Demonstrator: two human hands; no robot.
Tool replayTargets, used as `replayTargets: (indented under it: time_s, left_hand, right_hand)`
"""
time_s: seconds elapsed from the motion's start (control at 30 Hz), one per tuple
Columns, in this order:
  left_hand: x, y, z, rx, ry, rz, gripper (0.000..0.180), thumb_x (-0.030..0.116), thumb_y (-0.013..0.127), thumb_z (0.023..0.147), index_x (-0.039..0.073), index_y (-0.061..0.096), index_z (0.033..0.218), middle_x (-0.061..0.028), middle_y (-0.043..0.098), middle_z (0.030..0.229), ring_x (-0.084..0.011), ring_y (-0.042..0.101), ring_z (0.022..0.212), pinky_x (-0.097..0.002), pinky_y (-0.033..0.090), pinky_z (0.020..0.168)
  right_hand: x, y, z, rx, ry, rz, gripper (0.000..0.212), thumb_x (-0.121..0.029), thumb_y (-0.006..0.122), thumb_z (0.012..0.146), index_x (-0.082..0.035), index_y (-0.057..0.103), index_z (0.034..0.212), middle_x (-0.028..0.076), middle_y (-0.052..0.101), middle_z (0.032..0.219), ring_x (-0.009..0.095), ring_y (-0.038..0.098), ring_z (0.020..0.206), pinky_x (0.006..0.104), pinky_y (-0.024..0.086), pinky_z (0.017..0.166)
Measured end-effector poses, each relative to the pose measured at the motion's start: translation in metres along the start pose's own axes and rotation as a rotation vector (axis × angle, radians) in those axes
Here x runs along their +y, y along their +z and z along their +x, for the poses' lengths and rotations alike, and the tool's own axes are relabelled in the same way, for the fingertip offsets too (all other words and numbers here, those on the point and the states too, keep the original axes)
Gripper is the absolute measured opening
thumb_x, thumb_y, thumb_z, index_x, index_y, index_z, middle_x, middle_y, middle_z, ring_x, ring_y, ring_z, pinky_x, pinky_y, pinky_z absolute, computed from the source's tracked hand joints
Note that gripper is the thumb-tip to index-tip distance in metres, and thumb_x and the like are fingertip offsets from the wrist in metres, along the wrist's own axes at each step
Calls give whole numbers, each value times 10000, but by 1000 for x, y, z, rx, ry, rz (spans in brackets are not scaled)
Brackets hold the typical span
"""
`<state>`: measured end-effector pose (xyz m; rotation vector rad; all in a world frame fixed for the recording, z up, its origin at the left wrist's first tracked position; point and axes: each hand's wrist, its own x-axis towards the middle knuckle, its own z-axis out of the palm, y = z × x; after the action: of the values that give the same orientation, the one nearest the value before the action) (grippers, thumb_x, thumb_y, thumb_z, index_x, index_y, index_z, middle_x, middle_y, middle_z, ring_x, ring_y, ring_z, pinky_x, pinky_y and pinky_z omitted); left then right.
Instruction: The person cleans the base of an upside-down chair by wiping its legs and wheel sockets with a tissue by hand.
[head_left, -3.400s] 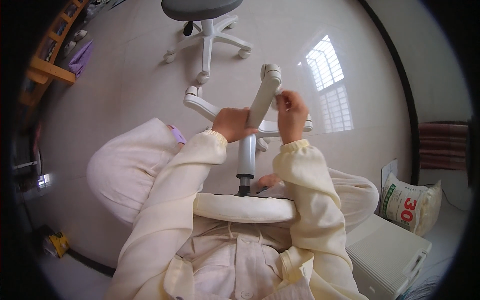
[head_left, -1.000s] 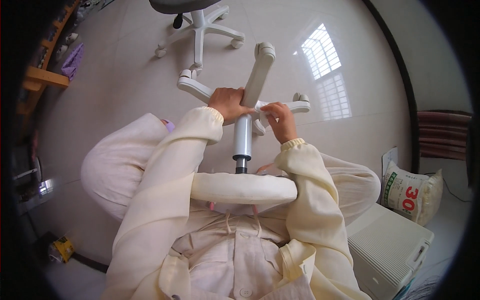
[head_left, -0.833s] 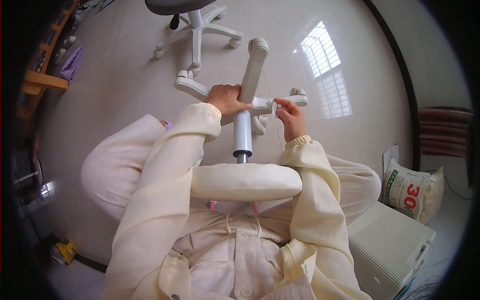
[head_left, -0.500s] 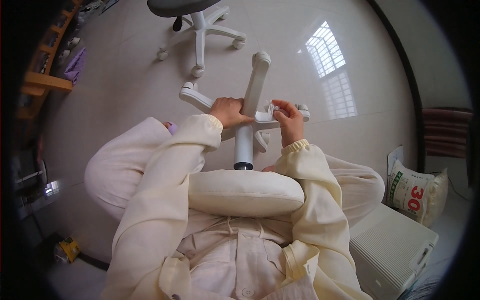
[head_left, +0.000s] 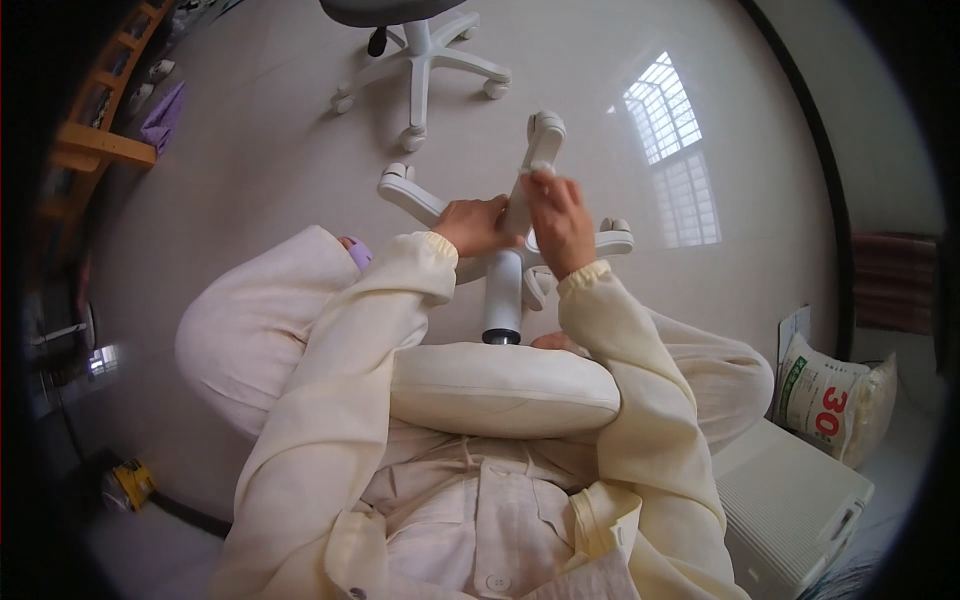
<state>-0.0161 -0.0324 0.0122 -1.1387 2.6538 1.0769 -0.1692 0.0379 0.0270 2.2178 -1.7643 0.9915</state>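
Observation:
A white swivel stool lies tipped over in my lap, its round cream seat [head_left: 505, 392] against my body. Its white column [head_left: 503, 290] points away from me to a star base with casters. My left hand [head_left: 478, 226] is closed around the base, close to its hub. Over the leg [head_left: 543, 150] that reaches farthest away, my right hand [head_left: 562, 225] presses with bent fingers. A bit of crumpled white wipe [head_left: 541, 170] shows at its fingertips, mostly hidden and slightly blurred. Other base legs extend left and right, one ending in a caster [head_left: 397, 172].
Ahead stands a grey-seated chair with a white wheeled base [head_left: 420, 70]. To my right are a ribbed pale case [head_left: 790, 500] and a printed plastic sack [head_left: 830, 395]. A wooden frame [head_left: 105, 145] and purple cloth [head_left: 164, 118] sit far left.
My right hand has moved from the right-hand leg up and left onto the far leg, carrying the white wipe. The left hand keeps its hold near the hub.

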Motion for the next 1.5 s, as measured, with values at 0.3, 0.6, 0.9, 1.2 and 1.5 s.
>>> replayTargets:
  time_s: [0.3,0.6,0.9,1.2,1.5]
  left_hand:
    - [-52,28,20,190,126,-581,391,299,403,935,-3,592,1095,-113,631,1062,-201,590,971,-301,440,898]
    - [-37,21,15,181,45,-739,514,388,317,965,-14,612,1090,-122,638,1039,-214,578,1019,-327,419,932]
    - [-41,23,15,204,95,-609,542,395,291,966,-12,595,1156,-138,633,1089,-225,567,1031,-329,387,963]
    - [-55,32,20,195,129,-530,232,163,418,911,104,531,1104,-91,641,1085,-284,598,1008,-358,458,895]
    - [-42,22,13,188,75,-516,309,249,342,941,98,543,1121,-87,644,1091,-275,594,1020,-351,438,919]
  right_hand:
    - [-3,3,-25,-323,-302,-20,384,-81,588,739,-34,596,1120,71,524,1112,243,524,1026,357,445,849]
    - [-9,6,-36,-174,-176,35,396,-63,584,724,-47,593,1120,62,539,1067,247,532,1004,350,458,852]
    - [-3,-9,7,-100,-76,-5,308,-59,590,713,-35,583,1020,72,550,1022,253,539,950,360,467,811]
    - [-8,-2,-20,-232,-341,90,293,-41,591,690,-29,618,982,69,541,946,235,545,882,343,484,751]
    - [-1,-13,39,-41,15,-38,214,-56,598,711,-29,608,923,73,532,917,243,542,904,350,471,736]
